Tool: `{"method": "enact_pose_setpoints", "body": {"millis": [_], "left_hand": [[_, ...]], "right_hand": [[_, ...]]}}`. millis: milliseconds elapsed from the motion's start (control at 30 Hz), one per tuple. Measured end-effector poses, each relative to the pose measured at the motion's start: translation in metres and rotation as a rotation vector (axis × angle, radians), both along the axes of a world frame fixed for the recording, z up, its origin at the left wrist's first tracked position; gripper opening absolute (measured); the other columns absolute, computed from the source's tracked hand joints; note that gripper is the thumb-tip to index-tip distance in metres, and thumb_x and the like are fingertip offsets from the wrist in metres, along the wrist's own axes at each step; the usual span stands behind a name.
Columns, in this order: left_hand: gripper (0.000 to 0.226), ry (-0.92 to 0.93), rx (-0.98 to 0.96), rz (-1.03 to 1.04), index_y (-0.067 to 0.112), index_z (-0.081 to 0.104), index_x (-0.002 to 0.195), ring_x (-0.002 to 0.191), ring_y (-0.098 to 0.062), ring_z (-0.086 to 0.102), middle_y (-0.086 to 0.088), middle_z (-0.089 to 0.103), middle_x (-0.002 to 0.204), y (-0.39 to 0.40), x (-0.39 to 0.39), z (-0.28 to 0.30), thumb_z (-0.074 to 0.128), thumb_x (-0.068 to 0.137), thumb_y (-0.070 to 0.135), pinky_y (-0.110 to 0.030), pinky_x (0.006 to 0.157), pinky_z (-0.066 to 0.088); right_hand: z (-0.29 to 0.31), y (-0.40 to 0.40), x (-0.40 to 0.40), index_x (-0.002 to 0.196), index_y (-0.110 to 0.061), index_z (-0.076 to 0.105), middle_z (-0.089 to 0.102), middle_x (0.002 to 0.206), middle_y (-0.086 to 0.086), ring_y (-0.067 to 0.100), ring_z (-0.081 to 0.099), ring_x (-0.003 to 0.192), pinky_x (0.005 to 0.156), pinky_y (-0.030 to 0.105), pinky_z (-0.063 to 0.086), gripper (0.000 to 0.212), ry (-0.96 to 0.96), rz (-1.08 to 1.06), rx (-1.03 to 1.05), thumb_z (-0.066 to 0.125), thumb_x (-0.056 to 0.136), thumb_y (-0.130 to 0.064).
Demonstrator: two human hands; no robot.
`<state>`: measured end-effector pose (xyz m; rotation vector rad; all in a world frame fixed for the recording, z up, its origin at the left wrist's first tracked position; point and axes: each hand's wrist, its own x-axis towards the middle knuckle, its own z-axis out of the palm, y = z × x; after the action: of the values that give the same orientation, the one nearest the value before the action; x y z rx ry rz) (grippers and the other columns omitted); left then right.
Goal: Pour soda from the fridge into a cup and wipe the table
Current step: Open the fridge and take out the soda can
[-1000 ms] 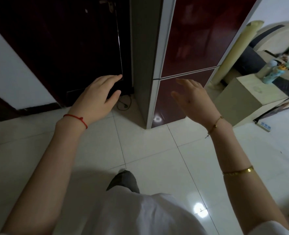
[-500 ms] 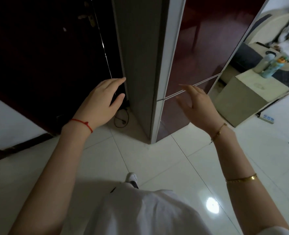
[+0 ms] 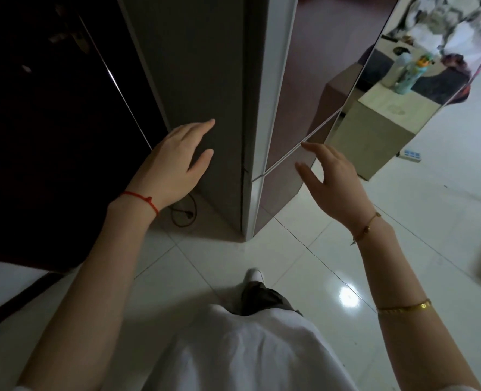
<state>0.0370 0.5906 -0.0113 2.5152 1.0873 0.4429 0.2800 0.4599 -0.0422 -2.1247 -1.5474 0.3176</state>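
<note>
Head view showed our left hand [image 3: 174, 170] and right hand [image 3: 336, 187], fingers spread and empty, nearing the fridge [image 3: 295, 88]; we judged gripping the door edge best.

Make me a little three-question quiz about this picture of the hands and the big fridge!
1. True or false: the fridge doors are closed.
2. Which wrist wears the red string? A) left B) right C) neither
3. Fill in: the green bottle stands on a pale ____.

Key
1. True. Both dark red doors sit flush, and the right hand is only reaching toward them, fingers spread.
2. A. It is on the wrist of the left hand, which is held flat near the fridge's grey side; whether it touches is unclear.
3. Cabinet, to the right of the fridge.
</note>
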Motion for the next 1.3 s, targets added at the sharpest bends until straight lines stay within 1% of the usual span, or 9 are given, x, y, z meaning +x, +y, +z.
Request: {"method": "enact_pose_setpoints", "body": {"millis": [167, 333, 500, 633, 800, 933, 1000, 1100, 1300], "left_hand": [[0.054, -0.078, 0.036, -0.041, 0.023, 0.026, 0.152, 0.142, -0.010, 0.029, 0.004, 0.033, 0.154, 0.031, 0.026, 0.001, 0.043, 0.101, 0.028, -0.025, 0.113, 0.027], [0.059, -0.259, 0.055, -0.025, 0.022, 0.022, 0.153, 0.139, -0.010, 0.035, 0.002, 0.027, 0.156, 0.053, 0.060, 0.006, 0.047, 0.100, 0.025, -0.024, 0.110, 0.033], [0.060, -0.440, 0.079, 0.020, 0.017, 0.022, 0.153, 0.127, -0.009, 0.046, -0.006, 0.035, 0.150, 0.067, 0.089, 0.008, 0.048, 0.100, 0.028, -0.009, 0.097, 0.036], [0.056, -0.559, 0.094, -0.018, 0.011, 0.028, 0.151, 0.122, -0.013, 0.051, -0.009, 0.041, 0.143, 0.068, 0.107, 0.008, 0.047, 0.100, 0.024, -0.029, 0.103, 0.046], [0.057, -0.615, 0.046, -0.069, 0.010, 0.029, 0.150, 0.118, -0.013, 0.053, -0.008, 0.040, 0.139, 0.068, 0.125, 0.007, 0.051, 0.098, 0.017, -0.036, 0.101, 0.049], [0.068, -0.688, -0.122, 0.015, 0.014, 0.015, 0.153, 0.125, -0.007, 0.047, -0.002, 0.035, 0.145, 0.072, 0.129, 0.003, 0.054, 0.097, 0.015, -0.027, 0.106, 0.044], [0.063, -0.667, -0.161, 0.027, 0.013, 0.022, 0.151, 0.126, 0.001, 0.041, -0.004, 0.035, 0.148, 0.075, 0.132, 0.005, 0.053, 0.097, 0.014, -0.019, 0.106, 0.041], [0.055, -0.678, -0.162, -0.013, 0.009, 0.035, 0.146, 0.118, 0.004, 0.047, -0.002, 0.038, 0.138, 0.079, 0.134, 0.008, 0.053, 0.094, 0.007, -0.013, 0.100, 0.042], [0.059, -0.661, -0.168, -0.068, 0.008, 0.038, 0.141, 0.116, -0.004, 0.050, -0.007, 0.042, 0.137, 0.086, 0.128, 0.010, 0.054, 0.086, -0.003, -0.006, 0.096, 0.041]], "right_hand": [[0.002, 0.026, 0.013, 0.139, -0.015, 0.045, 0.054, 0.137, 0.005, 0.022, 0.048, 0.128, 0.106, 0.032, 0.038, 0.048, 0.020, -0.036, 0.052, 0.047, 0.098, -0.040], [0.007, 0.052, 0.027, 0.141, -0.014, 0.044, 0.054, 0.137, 0.004, 0.020, 0.048, 0.129, 0.107, 0.032, 0.038, 0.050, 0.031, -0.031, 0.108, 0.047, 0.098, -0.040], [0.008, 0.069, 0.038, 0.143, -0.013, 0.039, 0.051, 0.140, 0.005, 0.018, 0.048, 0.129, 0.109, 0.035, 0.041, 0.053, 0.046, -0.023, 0.180, 0.048, 0.098, -0.040], [0.002, 0.076, 0.037, 0.149, -0.015, 0.028, 0.039, 0.150, 0.004, 0.016, 0.041, 0.135, 0.110, 0.026, 0.034, 0.062, 0.087, -0.008, 0.198, 0.047, 0.097, -0.043], [-0.006, 0.085, 0.032, 0.152, -0.017, 0.021, 0.027, 0.156, 0.003, 0.017, 0.031, 0.143, 0.117, 0.035, 0.031, 0.066, 0.117, 0.013, 0.211, 0.046, 0.097, -0.045], [-0.011, 0.093, 0.025, 0.154, -0.020, 0.014, 0.015, 0.162, -0.001, 0.017, 0.021, 0.147, 0.118, 0.031, 0.022, 0.070, 0.136, 0.002, 0.179, 0.044, 0.097, -0.047], [-0.012, 0.097, 0.021, 0.154, -0.022, 0.012, 0.012, 0.162, -0.002, 0.016, 0.017, 0.148, 0.119, 0.031, 0.019, 0.070, 0.153, -0.006, 0.176, 0.043, 0.097, -0.048], [-0.014, 0.101, 0.014, 0.155, -0.021, 0.012, 0.011, 0.163, -0.002, 0.015, 0.015, 0.149, 0.120, 0.030, 0.016, 0.071, 0.169, -0.012, 0.184, 0.043, 0.097, -0.049], [-0.020, 0.108, -0.001, 0.155, -0.023, 0.009, 0.009, 0.163, -0.004, 0.012, 0.013, 0.149, 0.116, 0.024, 0.012, 0.071, 0.179, -0.043, 0.177, 0.042, 0.098, -0.050]]}}
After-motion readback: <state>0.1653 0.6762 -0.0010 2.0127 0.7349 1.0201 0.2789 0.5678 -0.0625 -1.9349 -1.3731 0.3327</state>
